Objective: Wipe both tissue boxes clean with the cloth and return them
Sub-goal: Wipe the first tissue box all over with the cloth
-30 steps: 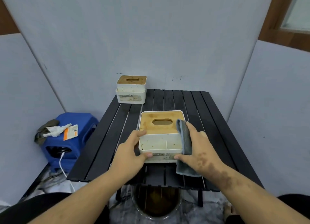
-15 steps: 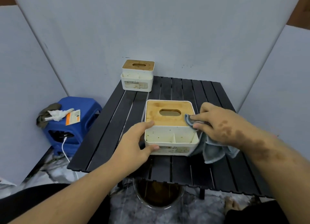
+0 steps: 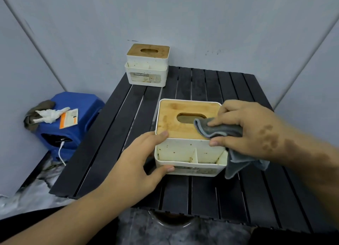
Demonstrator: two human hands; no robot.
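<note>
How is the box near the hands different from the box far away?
The near tissue box is gripped by the left hand, while the far tissue box sits untouched at the black table's back corner. The right hand presses a grey cloth on the near lid; the far lid is bare. Both are speckled white with wooden lids.

Taking the near tissue box [image 3: 190, 140] as landmark: behind it, bare bench [image 3: 211, 83] slats run back to the grey wall, open on the right. Behind and to its left, the far tissue box [image 3: 147, 66] blocks that bench corner. The left hand [image 3: 135, 169] closes off the box's left side; the right hand [image 3: 251, 132] and cloth [image 3: 220, 131] cover its right. In front, bare slats reach the bench edge.
</note>
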